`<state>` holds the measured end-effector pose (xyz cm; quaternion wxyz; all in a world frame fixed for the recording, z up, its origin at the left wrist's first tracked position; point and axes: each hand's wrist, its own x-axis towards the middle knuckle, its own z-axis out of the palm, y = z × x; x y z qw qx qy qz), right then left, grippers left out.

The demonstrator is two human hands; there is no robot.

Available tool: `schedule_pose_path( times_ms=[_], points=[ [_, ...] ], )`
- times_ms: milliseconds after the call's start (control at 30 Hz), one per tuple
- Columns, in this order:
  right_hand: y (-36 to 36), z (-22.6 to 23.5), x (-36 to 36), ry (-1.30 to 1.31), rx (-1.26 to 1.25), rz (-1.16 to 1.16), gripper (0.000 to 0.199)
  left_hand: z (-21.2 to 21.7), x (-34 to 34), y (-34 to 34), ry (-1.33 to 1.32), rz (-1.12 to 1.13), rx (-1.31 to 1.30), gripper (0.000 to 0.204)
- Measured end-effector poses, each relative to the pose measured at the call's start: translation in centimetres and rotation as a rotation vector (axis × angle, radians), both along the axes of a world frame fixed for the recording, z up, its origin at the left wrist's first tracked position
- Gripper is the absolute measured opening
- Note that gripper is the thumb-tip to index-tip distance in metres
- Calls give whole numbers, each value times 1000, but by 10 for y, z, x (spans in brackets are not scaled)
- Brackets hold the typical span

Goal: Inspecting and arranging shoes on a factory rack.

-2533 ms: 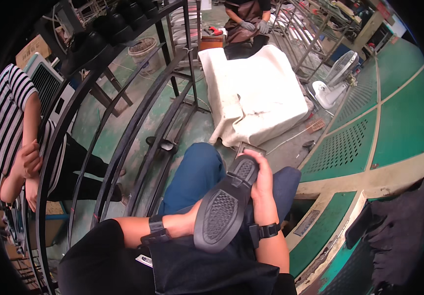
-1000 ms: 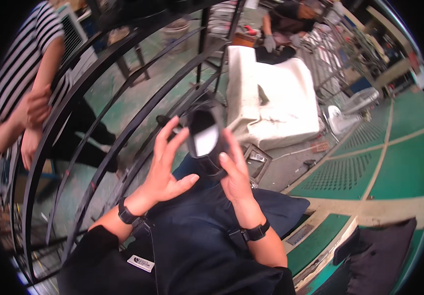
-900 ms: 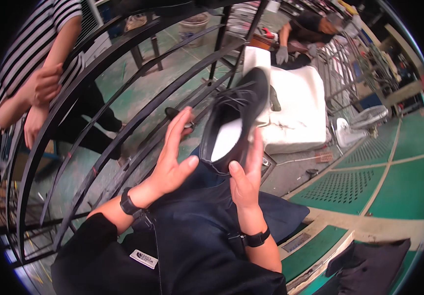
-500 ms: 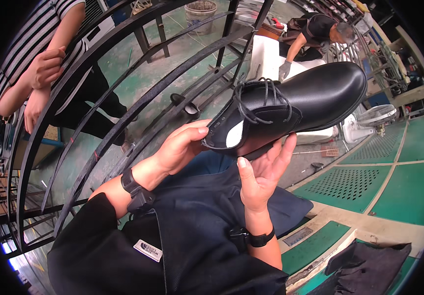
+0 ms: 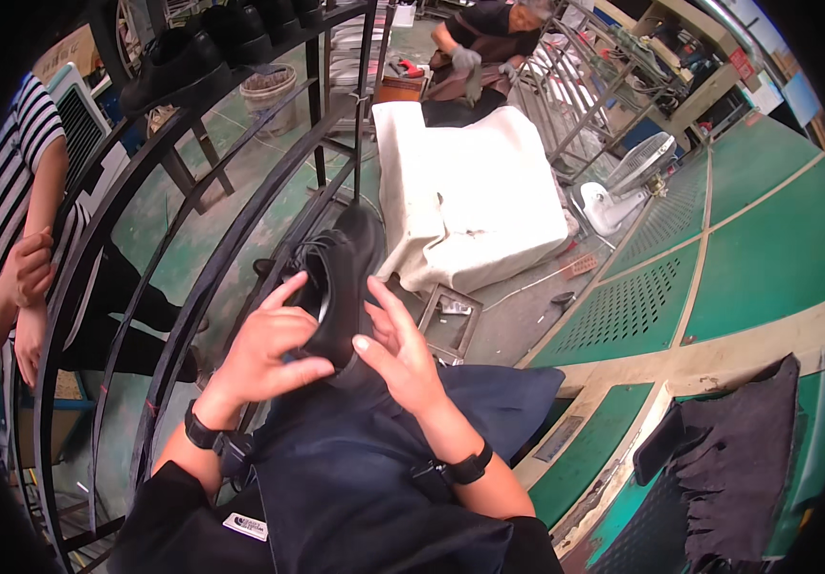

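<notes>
A black lace-up leather shoe (image 5: 344, 287) hangs in front of me between my two hands, slightly blurred, its toe away from me and its heel toward me. My left hand (image 5: 264, 352) grips it by the left side of the collar and the heel, thumb and forefinger wide apart. On the other side my right hand (image 5: 401, 356) holds the shoe with its thumb near the heel and its fingers along the side. The shoe's white lining shows a little inside the opening; its sole is hidden.
A curved black metal rack (image 5: 183, 316) stands close on my left, with black shoes (image 5: 178, 72) on its upper part. Ahead is a block under a white cloth (image 5: 475, 191). Green panels (image 5: 767, 258), a white fan (image 5: 623, 182) and a dark cloth (image 5: 738, 469) lie right. Two people are nearby.
The shoe has come down and left and turned from sideways to toe-away. Both hands moved with it, the right hand now at its side. My view has shifted, uncovering the white cloth.
</notes>
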<state>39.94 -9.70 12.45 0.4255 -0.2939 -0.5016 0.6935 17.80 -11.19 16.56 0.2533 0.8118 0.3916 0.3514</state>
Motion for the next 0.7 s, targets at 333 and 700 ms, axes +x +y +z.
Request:
schedule_pose_path(
  times_ms=[333,700],
  points=[
    [28,38,34,-51,194,-355,84,-73,-49,13,-974,472,-719,24],
    [29,18,61,-301,160,-268,62,-304,-90,-1,-674,850,-1184,22]
  ],
)
